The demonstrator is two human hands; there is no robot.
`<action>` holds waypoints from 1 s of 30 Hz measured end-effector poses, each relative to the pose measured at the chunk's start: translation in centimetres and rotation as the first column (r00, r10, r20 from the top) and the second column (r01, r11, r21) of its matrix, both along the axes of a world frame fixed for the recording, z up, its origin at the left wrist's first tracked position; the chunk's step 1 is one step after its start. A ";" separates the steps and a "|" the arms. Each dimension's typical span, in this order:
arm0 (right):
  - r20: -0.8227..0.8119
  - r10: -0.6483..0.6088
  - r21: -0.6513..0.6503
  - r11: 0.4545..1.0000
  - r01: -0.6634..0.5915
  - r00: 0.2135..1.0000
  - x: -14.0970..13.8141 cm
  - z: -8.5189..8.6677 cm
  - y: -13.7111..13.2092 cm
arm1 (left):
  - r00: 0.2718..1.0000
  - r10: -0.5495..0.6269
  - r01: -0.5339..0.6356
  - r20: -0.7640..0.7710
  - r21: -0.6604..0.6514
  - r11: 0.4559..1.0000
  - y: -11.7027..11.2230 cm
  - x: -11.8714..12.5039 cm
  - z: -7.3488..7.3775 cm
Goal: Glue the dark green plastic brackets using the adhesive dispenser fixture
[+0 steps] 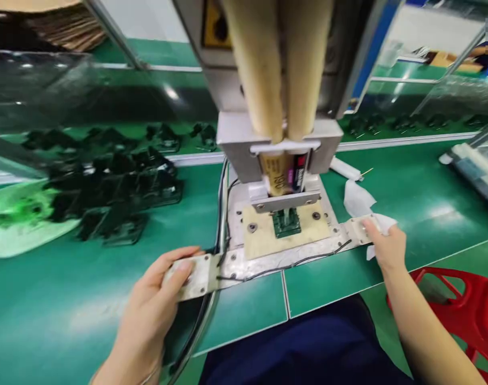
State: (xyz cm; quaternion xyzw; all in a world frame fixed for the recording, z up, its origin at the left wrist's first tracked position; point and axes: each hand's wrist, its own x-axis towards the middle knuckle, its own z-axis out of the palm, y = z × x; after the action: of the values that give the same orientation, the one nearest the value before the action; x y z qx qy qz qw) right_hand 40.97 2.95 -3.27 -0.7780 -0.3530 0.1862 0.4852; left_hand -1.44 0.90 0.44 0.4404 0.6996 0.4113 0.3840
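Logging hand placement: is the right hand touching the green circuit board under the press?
No, the right hand rests on the right end of the metal bracket, well away from the green circuit board.

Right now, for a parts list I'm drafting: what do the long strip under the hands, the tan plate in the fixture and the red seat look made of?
The metal strip looks like bare aluminium or steel: dull grey, scuffed, with rivets. The tan plate looks like matte phenolic or fibre board, its flat, even surface leaving the exact material open. The red seat looks like glossy moulded plastic, with smooth, rounded ribs.
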 end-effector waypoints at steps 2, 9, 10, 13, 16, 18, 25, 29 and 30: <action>0.037 -0.027 0.008 1.000 0.026 0.999 0.3 -0.2 0.0 | 0.979 0.050 -0.039 0.196 -0.056 0.998 0.1 -0.3 -0.5; 0.088 0.006 0.100 0.995 -0.015 0.996 0.8 -0.6 -0.3 | 0.959 0.109 -0.096 0.262 -0.060 0.994 -0.1 0.2 -0.6; 0.086 0.008 0.100 0.995 -0.016 0.996 0.8 -0.7 -0.4 | 0.960 0.115 -0.103 0.256 -0.061 0.993 -0.2 0.2 -0.6; 0.079 0.002 0.078 0.997 -0.008 0.997 1.0 -0.8 -0.6 | 0.960 0.136 -0.121 0.243 -0.079 0.990 -0.3 0.1 -0.6; 0.077 -0.003 0.073 0.997 -0.002 0.997 1.1 -0.8 -0.7 | 0.957 0.157 -0.136 0.243 -0.103 0.985 -0.4 0.1 -0.5; 0.069 -0.007 0.078 0.997 0.002 0.998 1.0 -0.7 -0.7 | 0.960 0.159 -0.135 0.231 -0.119 0.984 -0.3 0.1 -0.4; 0.078 0.001 0.082 0.997 -0.008 0.997 0.7 -0.6 -0.7 | 0.970 0.143 -0.126 0.199 -0.098 0.987 -0.3 0.1 -0.8; 0.088 0.001 0.094 0.996 -0.009 0.996 0.5 -0.3 -0.6 | 0.971 0.121 -0.108 0.204 -0.074 0.991 -0.3 0.2 -0.5; 0.090 0.001 0.092 0.996 -0.009 0.996 0.4 -0.3 -0.6 | 0.971 0.117 -0.102 0.208 -0.081 0.992 -0.3 0.2 -0.4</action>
State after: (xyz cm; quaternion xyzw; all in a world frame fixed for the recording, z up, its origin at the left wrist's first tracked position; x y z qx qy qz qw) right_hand 41.38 2.35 -3.53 -0.7615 -0.3846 0.1358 0.5037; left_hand -1.20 0.60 0.08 0.3413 0.6918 0.4517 0.4483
